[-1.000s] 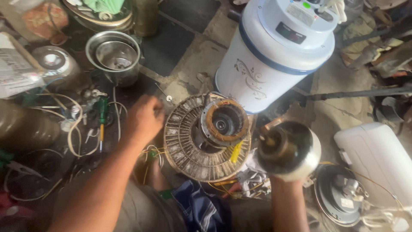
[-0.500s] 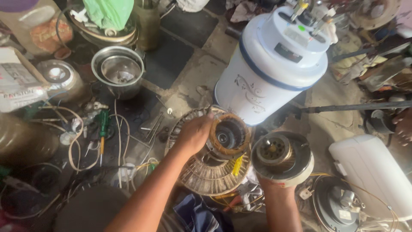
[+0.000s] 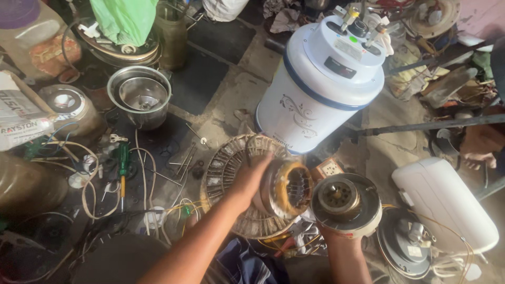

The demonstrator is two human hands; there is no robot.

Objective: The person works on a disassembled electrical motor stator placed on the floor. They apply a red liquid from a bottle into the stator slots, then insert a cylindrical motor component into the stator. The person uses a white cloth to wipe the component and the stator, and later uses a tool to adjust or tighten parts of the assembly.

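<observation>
Left hand: the left hand [image 3: 251, 181] is closed over the copper-wound stator [image 3: 286, 189], fingers wrapped round its near side; a second ago it lay at the left rim of the slotted round housing [image 3: 223, 173], half a second ago it had come onto the winding.
Stator: now tipped up on edge, its bore turned toward the right; earlier it was seen lying flat in the centre of the housing. It is judged lifted, or at least tilted, out of its seat; whether it has come fully away from the housing cannot be told.
Right hand: the right hand [image 3: 342, 236] is gripping the round motor cover [image 3: 347, 202] from below, open face up, hub showing; it was held the same way in both earlier views and has shifted only slightly.
Relation: stator and cover are just beside each other, nearly touching at the edges.
Housing: resting on the floor among yellow wires [image 3: 184, 208], under the left forearm.
Surroundings: white water heater tank [image 3: 321, 87] just behind; steel bowl [image 3: 139, 97] and green-handled screwdriver [image 3: 123, 163] well to the left, untouched.
Meaning: the winding is judged to be separating from the housing, both parts kept in hand.
</observation>
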